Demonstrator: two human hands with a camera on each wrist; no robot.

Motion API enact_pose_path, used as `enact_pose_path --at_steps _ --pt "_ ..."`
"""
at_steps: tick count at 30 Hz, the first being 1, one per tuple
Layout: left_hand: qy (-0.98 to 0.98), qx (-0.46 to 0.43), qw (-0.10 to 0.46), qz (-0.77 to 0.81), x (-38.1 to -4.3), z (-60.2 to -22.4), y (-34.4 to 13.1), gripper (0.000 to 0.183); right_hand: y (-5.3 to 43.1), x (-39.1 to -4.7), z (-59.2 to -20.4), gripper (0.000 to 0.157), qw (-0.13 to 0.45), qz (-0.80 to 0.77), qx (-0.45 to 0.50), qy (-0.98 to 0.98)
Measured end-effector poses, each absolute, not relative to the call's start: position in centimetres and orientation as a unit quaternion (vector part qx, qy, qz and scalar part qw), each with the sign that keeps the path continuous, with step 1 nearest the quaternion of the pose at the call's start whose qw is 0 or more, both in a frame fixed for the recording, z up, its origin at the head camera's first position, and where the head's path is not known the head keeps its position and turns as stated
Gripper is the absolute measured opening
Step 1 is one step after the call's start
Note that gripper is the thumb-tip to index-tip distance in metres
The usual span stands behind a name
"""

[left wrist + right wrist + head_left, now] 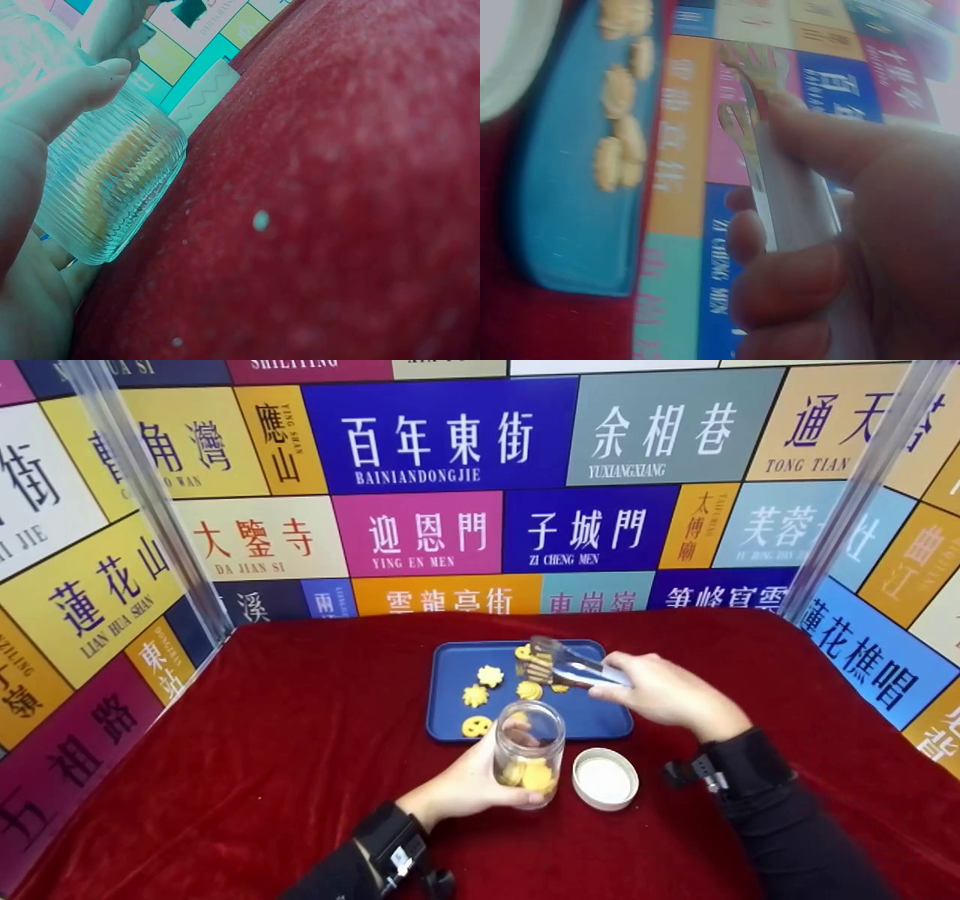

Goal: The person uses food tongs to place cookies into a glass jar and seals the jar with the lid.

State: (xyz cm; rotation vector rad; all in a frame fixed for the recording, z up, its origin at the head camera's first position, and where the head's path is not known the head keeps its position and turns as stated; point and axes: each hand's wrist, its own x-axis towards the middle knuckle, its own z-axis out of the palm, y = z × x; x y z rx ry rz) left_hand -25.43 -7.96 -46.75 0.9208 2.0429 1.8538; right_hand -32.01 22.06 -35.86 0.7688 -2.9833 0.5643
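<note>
The glass jar is held by the left hand, its thumb curled across the near side; the other fingers are mostly hidden behind the glass. Cookies are seen low in the jar, blurred by its ribbed wall, so they cannot be counted. Whether the base touches the red cloth cannot be told.

At 1 o'clock from the jar, metal tongs are pinched between the thumb and curled fingers of the right hand. The forked tips are blurred in the head view, and 1 cookie on the tray is partly covered by them. The blue tray lies at 12 o'clock from the jar; its near edge is overlapped by the jar's rim. The pale lid lies between 3 and 4 o'clock from the jar; in the right wrist view it is cut off.
</note>
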Motion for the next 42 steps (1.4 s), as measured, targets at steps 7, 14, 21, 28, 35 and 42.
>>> enact_pose_path --at_steps 7,14,21,28,35,42 --pt "0.695 0.313 0.12 0.636 -25.3 -46.7 -7.9 0.094 20.6 -32.4 -38.3 0.056 0.014 0.13 0.226 -0.965" --pt "0.69 0.318 0.118 0.639 -25.3 -46.6 -7.9 0.097 20.4 -32.8 -39.8 0.059 0.009 0.112 0.222 -0.969" --pt "0.691 0.318 0.116 0.639 -25.3 -46.7 -7.9 0.099 20.6 -33.0 -40.3 0.061 -0.014 0.113 0.223 -0.968" --pt "0.698 0.308 0.116 0.636 -25.2 -46.5 -8.0 0.093 21.6 -32.9 -38.9 0.057 -0.039 0.111 0.231 -0.966" --pt "0.699 0.304 0.12 0.636 -25.2 -46.6 -8.1 0.094 21.9 -33.1 -38.8 0.057 -0.056 0.129 0.231 -0.963" --pt "0.698 0.306 0.122 0.635 -25.3 -46.5 -8.0 0.095 22.0 -33.4 -39.9 0.051 -0.075 0.15 0.264 -0.95"
